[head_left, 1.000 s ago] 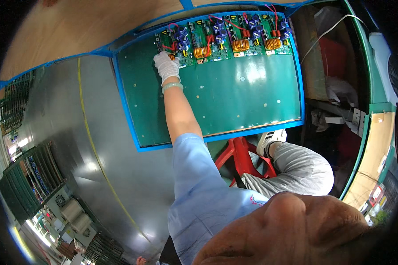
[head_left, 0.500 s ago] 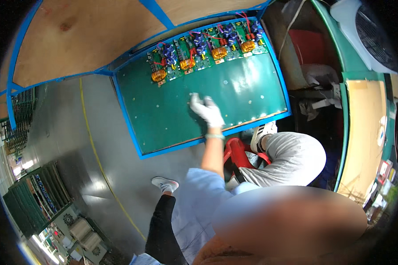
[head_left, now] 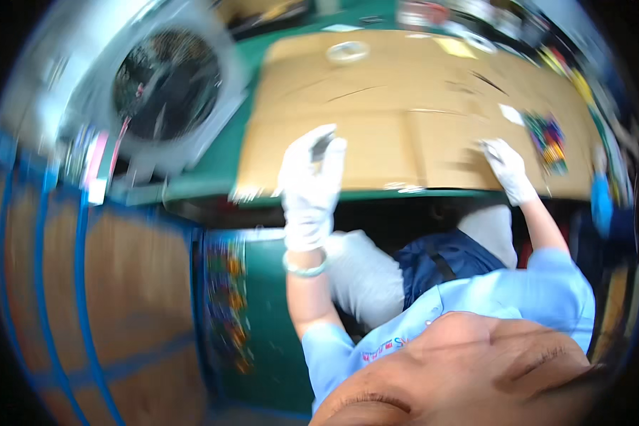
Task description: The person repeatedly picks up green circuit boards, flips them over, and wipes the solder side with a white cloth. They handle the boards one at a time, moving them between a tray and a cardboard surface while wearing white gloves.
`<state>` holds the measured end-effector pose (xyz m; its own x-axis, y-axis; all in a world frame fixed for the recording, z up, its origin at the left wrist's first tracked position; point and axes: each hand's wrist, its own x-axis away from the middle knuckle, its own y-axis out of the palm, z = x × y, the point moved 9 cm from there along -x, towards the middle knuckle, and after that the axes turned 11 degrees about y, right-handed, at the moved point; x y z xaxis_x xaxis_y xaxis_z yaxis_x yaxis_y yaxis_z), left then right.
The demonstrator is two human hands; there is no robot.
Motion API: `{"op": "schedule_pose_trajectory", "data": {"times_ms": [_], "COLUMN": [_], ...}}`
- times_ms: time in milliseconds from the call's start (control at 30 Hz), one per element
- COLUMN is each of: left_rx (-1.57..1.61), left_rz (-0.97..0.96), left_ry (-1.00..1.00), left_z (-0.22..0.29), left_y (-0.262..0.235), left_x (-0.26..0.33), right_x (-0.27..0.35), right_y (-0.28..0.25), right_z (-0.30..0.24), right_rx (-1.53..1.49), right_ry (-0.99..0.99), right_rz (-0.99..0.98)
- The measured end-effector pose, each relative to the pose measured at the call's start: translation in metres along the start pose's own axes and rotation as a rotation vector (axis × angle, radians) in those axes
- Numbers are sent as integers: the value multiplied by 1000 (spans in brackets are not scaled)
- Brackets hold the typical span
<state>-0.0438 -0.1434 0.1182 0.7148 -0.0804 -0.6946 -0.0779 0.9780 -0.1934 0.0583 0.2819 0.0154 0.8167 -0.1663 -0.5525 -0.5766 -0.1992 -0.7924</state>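
My left hand (head_left: 311, 181), in a white glove with a greyish patch at the fingertips, is raised over the near left part of a cardboard sheet (head_left: 376, 153). Its thumb and fingers stand apart, and I see nothing held between them. Over the sheet's near right part is my right hand (head_left: 508, 169), gloved too, with the fingers loosely stretched and slightly blurred; no held thing shows. Just right of it a circuit board (head_left: 547, 142) with colourful parts lies on the cardboard.
A grey fan (head_left: 167, 85) stands at the left of the green bench (head_left: 224, 153). A tape roll (head_left: 348, 52) rests on the cardboard's far side. Low on the left, several circuit boards (head_left: 227, 305) lie on a green blue-edged surface (head_left: 277, 362), beside wooden panels (head_left: 135, 284).
The view has swung right, from the green surface with circuit boards to the cardboard-covered bench. My left hand has moved from above that surface to the bench; my right hand has come into view.
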Motion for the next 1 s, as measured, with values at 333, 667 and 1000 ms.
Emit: {"op": "schedule_pose_trajectory", "data": {"times_ms": [333, 667, 1000], "left_rx": [-24, 135, 248], "left_rz": [-720, -565, -395], "left_ry": [-236, -456, -378], "left_z": [-87, -132, -127], "left_y": [169, 157, 140], "left_x": [22, 58, 42], "right_x": [66, 51, -25], "right_y": [-128, -103, -83], "right_z": [177, 220, 101], "right_rx": [285, 223, -308], "right_ry": [673, 993, 319], "right_rz": [314, 12, -152]}}
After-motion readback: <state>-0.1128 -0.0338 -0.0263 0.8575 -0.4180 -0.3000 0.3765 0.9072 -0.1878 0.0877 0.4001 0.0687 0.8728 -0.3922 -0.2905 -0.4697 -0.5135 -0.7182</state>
